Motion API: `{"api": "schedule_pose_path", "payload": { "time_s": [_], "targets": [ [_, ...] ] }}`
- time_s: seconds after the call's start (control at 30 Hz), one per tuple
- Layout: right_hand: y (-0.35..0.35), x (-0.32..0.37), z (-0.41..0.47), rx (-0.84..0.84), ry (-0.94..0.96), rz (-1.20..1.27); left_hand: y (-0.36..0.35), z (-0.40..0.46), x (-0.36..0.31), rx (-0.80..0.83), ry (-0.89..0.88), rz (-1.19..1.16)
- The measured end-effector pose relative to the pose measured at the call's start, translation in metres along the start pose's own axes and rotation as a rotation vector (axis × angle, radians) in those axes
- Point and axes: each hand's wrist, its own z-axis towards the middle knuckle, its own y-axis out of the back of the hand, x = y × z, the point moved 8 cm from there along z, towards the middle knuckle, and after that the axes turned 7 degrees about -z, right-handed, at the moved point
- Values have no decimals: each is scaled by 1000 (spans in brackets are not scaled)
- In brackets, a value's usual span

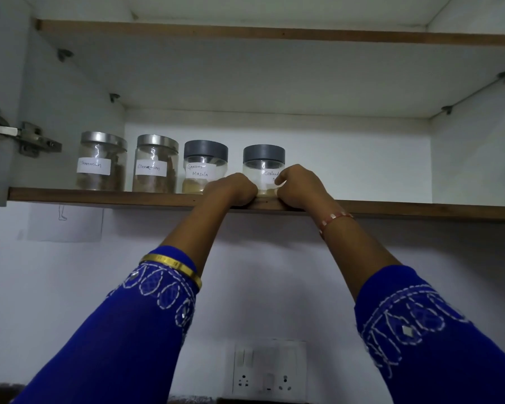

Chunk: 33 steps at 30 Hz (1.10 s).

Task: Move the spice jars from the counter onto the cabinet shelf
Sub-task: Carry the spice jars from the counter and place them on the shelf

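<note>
Four spice jars are seen upright in a row on the cabinet shelf (pixel 99 195), long axes vertical, lids up, labels facing the near side. From the left: a steel-lidded jar (pixel 102 164), a second steel-lidded jar (pixel 155 166) labelled cinnamon, a grey-lidded jar (pixel 204 166) labelled Garam Masala, and a grey-lidded coriander jar (pixel 263 167) set slightly apart to the right. The coriander jar stands at the near shelf edge and is held low on both sides. The left hand (pixel 233 189) is curled against its left wall; the right hand (pixel 299 185) is curled around its right wall, partly covering the label. Pale powder is noted in its base. A socket plate (pixel 270 371) is seen on the wall below.
</note>
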Motion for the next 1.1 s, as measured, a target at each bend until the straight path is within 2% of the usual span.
{"api": "schedule_pose_path", "payload": {
  "time_s": [0.1, 0.27, 0.47, 0.73, 0.9, 0.97, 1.1],
  "targets": [
    [0, -3, 4, 88, -58, 44, -1, 0, 0, -6, -62, 9],
    [3, -22, 9, 269, -202, 461, -1, -6, -4, 20, -101, 3],
    [-17, -10, 20, 336, -189, 542, -4, 0, -2, 30, -60, 16],
    [-16, -24, 25, 263, -211, 731, -2, -1, -1, -16, -55, -11],
    [-10, -26, 23, 156, -196, 661, 3, -10, -2, -68, -31, 26],
    [-3, -25, 20, 70, -188, 613, 6, -17, -2, -144, -51, 41],
    [13, -18, 1, -107, -86, 353, 14, -42, -6, -423, -177, 53]
  ]
}}
